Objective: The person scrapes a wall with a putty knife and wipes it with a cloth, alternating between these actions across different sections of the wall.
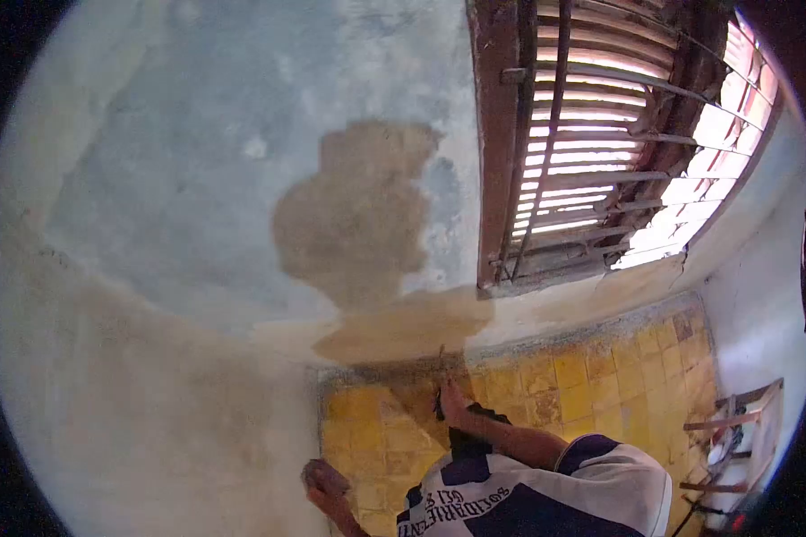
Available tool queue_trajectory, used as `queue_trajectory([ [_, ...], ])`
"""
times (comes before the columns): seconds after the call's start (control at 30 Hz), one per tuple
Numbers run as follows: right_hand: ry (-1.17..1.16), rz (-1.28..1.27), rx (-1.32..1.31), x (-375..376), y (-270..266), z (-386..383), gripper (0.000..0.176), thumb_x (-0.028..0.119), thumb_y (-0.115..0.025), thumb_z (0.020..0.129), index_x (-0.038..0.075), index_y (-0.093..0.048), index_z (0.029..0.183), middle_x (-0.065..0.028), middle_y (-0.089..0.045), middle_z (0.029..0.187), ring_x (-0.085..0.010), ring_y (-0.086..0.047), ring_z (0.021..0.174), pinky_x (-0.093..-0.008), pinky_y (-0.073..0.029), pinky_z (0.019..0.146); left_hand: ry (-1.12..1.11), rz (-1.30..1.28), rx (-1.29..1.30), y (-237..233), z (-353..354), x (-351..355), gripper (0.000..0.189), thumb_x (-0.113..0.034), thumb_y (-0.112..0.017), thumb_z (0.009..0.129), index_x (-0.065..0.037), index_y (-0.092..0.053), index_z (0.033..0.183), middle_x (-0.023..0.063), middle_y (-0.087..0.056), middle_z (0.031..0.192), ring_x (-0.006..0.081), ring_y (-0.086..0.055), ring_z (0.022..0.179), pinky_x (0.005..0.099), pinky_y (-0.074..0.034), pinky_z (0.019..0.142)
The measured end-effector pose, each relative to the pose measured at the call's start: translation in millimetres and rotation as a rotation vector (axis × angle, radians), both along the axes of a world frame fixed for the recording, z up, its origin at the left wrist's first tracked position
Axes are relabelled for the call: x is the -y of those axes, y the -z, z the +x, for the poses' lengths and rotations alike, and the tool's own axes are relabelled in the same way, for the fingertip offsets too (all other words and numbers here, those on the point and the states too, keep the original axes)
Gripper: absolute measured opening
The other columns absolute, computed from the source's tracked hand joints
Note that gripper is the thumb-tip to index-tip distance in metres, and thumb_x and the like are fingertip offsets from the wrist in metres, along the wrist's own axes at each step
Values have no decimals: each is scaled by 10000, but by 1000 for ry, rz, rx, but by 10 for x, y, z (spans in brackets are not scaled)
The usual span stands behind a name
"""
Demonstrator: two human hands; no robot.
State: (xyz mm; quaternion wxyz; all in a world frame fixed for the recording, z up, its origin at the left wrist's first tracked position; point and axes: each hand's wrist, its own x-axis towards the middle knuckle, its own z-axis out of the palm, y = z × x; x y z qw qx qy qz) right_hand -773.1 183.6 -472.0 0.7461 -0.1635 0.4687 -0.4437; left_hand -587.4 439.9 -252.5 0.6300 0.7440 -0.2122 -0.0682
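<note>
My left hand [329, 503] is low in the view, close to the wall on the left. Its fingers are closed around a grey-brown block [330, 477], perhaps a sponge or a sanding block; the exact kind does not show. Out in front of my body, above the yellow floor tiles, is my right hand [454, 399]. Its fingers look closed, with something small and dark [439, 403] beside them that is too blurred to name. My right arm is bent, and the patterned shirt [501, 492] covers the bottom of the view.
A plastered wall [188, 179] with bluish-grey paint and a bare lower band stands ahead. On it falls a dark shadow [358, 224]. A barred, slatted window [591, 134] is at the upper right. A wooden chair-like frame [752, 438] with things on it stands at the right.
</note>
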Motion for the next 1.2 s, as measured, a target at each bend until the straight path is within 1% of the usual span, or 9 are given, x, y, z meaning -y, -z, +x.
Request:
queue_trajectory([
  [0.1,-3,-488,-365,-161,1403,448,285,354,-455,992,119,-489,1150,-13,-493,614,-127,-484,435,-310,-423,376,45,-179,37,-126,366,624,428,-311,-535,949,87,-540,1108,56,-555,684,163,-487,564,400,-492,802],
  [0.17,-175,-353,-404,-258,819,410,308,322,-441,1001,117,-426,1232,-16,-489,621,-125,-477,432,-309,-421,374,66,-150,-33,-274,496,949,455,-325,-520,956,81,-525,1161,35,-514,645,137,-431,519,401,-473,867],
  [0.27,-79,-53,162,-46,-362,402,405,291,-445,1001,108,-311,1336,-23,-489,624,-126,-468,427,-303,-416,370,86,-38,75,-386,594,1318,394,-293,-516,941,30,-525,1165,35,-541,731,109,-485,585,288,-451,593],
  [0.47,-111,-185,-320,362,-1464,558,656,170,-476,980,118,-72,1494,-125,-568,1108,-207,-584,861,-342,-495,809,85,-121,22,-269,1024,2053,482,-452,-583,875,0,-593,1044,56,-590,747,123,-536,585,240,-496,482],
  [0.63,153,-240,-211,442,-1685,1121,627,122,-477,972,144,-132,1496,-97,-564,899,-125,-536,586,-281,-478,515,706,-102,462,-209,1738,2584,371,-296,-443,977,19,-637,946,179,-685,959,295,-677,855,416,-527,848],
  [0.8,296,-120,-202,408,-2154,1771,597,101,-486,967,154,-206,1491,-91,-547,1006,-107,-515,571,-261,-470,492,935,-309,856,-577,2105,3292,290,-258,-484,969,-55,-637,829,172,-691,891,283,-684,700,369,-570,638],
  [0.97,498,-322,-698,588,-1805,2179,609,107,-497,964,199,-216,1497,-31,-501,739,-100,-456,514,-273,-434,465,1093,-405,969,-836,2508,3555,167,-139,-556,932,-51,-616,803,159,-693,886,227,-676,662,315,-536,541],
  [1.03,441,-100,-287,761,-2099,2065,615,122,-500,967,227,-216,1502,-9,-460,633,-95,-424,481,-273,-418,451,1138,-476,985,-870,2614,3607,141,-111,-566,924,-35,-618,817,158,-693,874,215,-673,657,306,-527,522],
  [1.2,413,-165,-274,889,-2047,1895,622,151,-496,970,255,-197,1505,-14,-460,636,-100,-406,453,-282,-401,420,1286,-492,1262,-1249,2883,3877,137,-93,-552,930,6,-627,872,169,-689,880,249,-684,706,337,-558,566],
])
